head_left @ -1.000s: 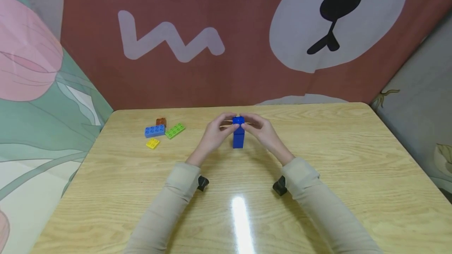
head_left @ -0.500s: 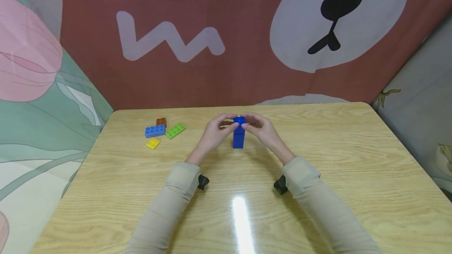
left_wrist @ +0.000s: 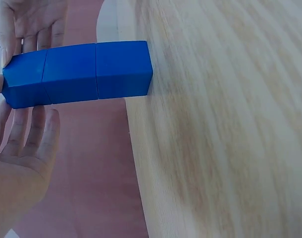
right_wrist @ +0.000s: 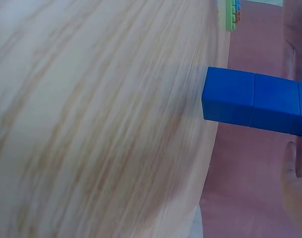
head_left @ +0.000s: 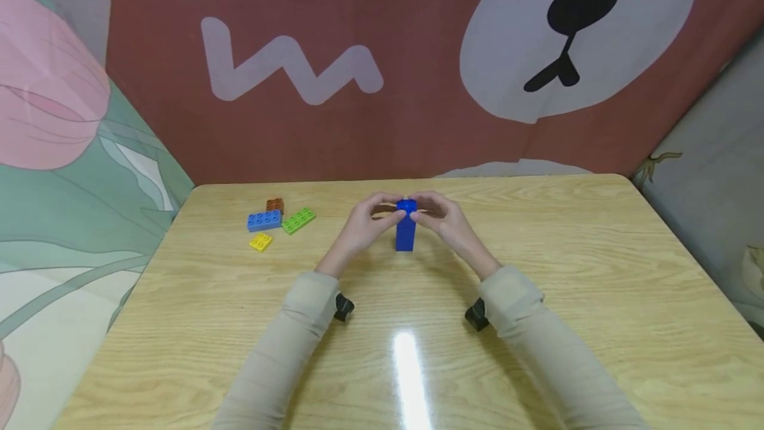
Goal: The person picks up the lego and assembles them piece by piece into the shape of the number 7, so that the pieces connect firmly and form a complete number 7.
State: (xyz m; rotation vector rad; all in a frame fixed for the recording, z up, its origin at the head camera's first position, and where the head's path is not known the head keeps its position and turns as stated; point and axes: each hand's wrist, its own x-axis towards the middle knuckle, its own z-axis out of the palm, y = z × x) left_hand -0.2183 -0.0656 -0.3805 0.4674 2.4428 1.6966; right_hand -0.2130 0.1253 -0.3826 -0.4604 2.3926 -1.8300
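A stack of blue toy building bricks (head_left: 405, 237) stands upright on the table, with studs on top. Its three sections show in the left wrist view, where two seams divide the blue stack (left_wrist: 72, 72). My left hand (head_left: 365, 224) pinches the top brick from the left, thumb on the near side. On the opposite side, my right hand (head_left: 444, 222) pinches the same brick, its thumb close to the left one. The far fingers of both hands are partly hidden behind the stack in the head view.
At the table's back left lie a blue brick (head_left: 264, 220), a lime-green brick (head_left: 298, 220), a brown brick (head_left: 275, 205) and a yellow brick (head_left: 260, 241). The wooden tabletop (head_left: 537, 244) meets a brown printed cloth (head_left: 412, 138) at the back.
Both hands stay at the top of the stack with barely any movement. The seam seen below them earlier no longer shows in the head view, which has shifted slightly.
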